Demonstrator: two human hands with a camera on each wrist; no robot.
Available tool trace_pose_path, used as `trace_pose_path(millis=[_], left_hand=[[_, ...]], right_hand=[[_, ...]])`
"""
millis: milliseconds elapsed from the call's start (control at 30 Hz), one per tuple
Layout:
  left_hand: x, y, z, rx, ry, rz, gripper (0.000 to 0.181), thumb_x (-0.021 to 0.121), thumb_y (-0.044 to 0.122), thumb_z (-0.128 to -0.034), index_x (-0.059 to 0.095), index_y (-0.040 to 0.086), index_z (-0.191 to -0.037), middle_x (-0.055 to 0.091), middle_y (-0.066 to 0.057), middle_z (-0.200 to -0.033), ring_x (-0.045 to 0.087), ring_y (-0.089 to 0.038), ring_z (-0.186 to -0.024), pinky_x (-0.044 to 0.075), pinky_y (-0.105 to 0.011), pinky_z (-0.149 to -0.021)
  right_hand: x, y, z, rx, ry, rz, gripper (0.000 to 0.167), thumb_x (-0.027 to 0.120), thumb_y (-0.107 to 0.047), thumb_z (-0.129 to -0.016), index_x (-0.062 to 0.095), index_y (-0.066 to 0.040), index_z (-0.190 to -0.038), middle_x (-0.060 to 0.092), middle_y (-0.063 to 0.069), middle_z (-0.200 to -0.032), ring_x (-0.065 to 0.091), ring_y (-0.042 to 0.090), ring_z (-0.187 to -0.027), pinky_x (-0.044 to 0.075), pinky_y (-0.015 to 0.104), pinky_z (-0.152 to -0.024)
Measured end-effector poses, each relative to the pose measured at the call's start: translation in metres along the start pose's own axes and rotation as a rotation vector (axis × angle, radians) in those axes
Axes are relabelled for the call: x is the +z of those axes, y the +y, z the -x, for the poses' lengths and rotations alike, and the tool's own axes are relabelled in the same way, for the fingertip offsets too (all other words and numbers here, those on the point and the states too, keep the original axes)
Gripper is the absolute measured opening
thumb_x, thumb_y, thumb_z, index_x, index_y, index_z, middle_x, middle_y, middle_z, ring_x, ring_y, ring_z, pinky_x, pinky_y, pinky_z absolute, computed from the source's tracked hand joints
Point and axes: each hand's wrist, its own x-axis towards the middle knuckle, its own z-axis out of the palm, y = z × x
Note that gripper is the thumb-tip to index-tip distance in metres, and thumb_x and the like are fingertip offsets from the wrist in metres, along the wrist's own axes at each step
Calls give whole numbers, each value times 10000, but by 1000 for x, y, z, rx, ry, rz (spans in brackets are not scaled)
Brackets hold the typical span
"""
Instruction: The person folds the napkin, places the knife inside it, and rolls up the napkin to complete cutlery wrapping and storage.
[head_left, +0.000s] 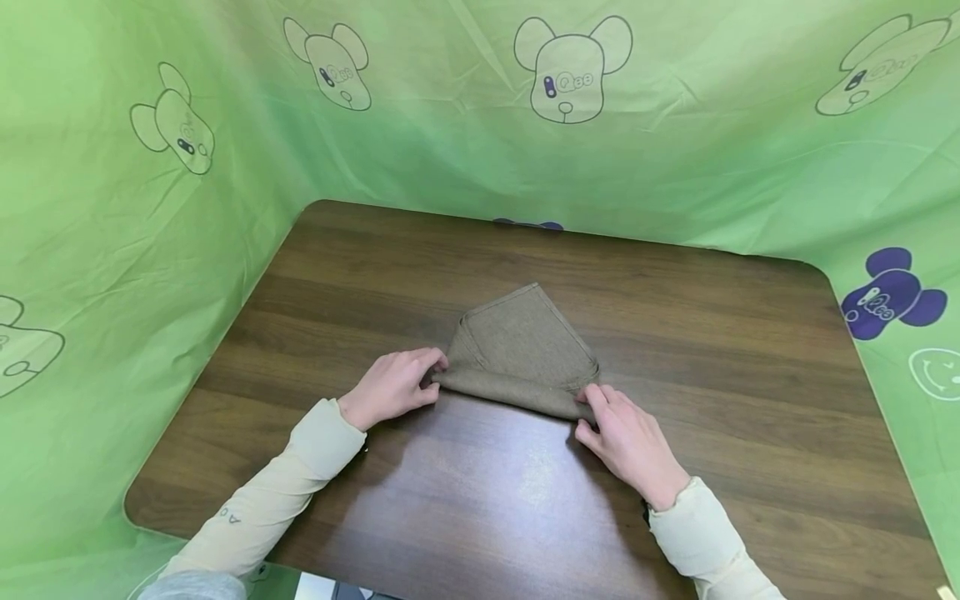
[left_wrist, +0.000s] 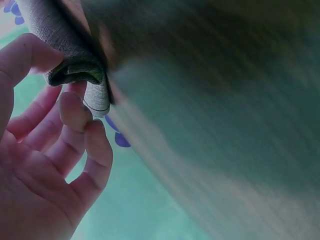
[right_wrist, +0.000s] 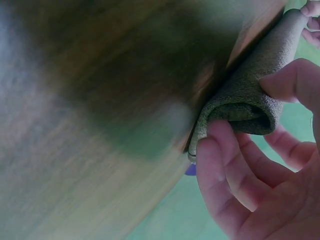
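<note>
A brown-grey cloth (head_left: 528, 337) lies on the wooden table, its far part flat and ending in a pointed corner. Its near edge is rolled into a thick tube (head_left: 510, 392) running from side to side. At the tube's left end, my left hand (head_left: 393, 386) pinches the roll between thumb and fingers. My right hand (head_left: 628, 435) grips the right end the same way. The left wrist view shows the hollow, layered end of the roll (left_wrist: 57, 37) by the thumb. In the right wrist view, fingertips touch the open spiral of the roll (right_wrist: 255, 75).
The brown table (head_left: 360, 275) has rounded corners. Green cloth walls (head_left: 450, 150) printed with bear heads surround its back and sides. Below the front edge, a white object (head_left: 315, 587) shows partly.
</note>
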Motion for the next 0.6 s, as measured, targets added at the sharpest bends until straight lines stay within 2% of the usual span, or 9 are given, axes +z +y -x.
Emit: trace_pose_path(millis=[133,333,600], left_hand=[[0,-3,-1,-31,-12,46,259,645,127,-775,640,160,-1032,703,58,-971,612,-72,-739,495,-270,-634],[-3,-4,-2,-57,-20,84,287,622,136,-793,617,147,-1079,694,49,-964,573,-77,-689,470,-268,-618],[-1,-6,-3,-71,4,122,379,603,126,-826,537,122,-1200,690,44,-942,481,-65,-588,431,-252,-579]], right_hand=[[-1,0,-1,12,-6,-4,258,653,-141,-749,582,-122,-996,623,19,-851,615,234,-719,461,379,-512],[-2,0,-2,38,-22,-13,253,631,-142,-750,576,-131,-997,627,8,-837,601,228,-653,433,376,-473],[-4,-1,-4,41,-28,-2,224,609,-147,-772,571,-133,-993,663,28,-875,619,272,-624,425,394,-453]])
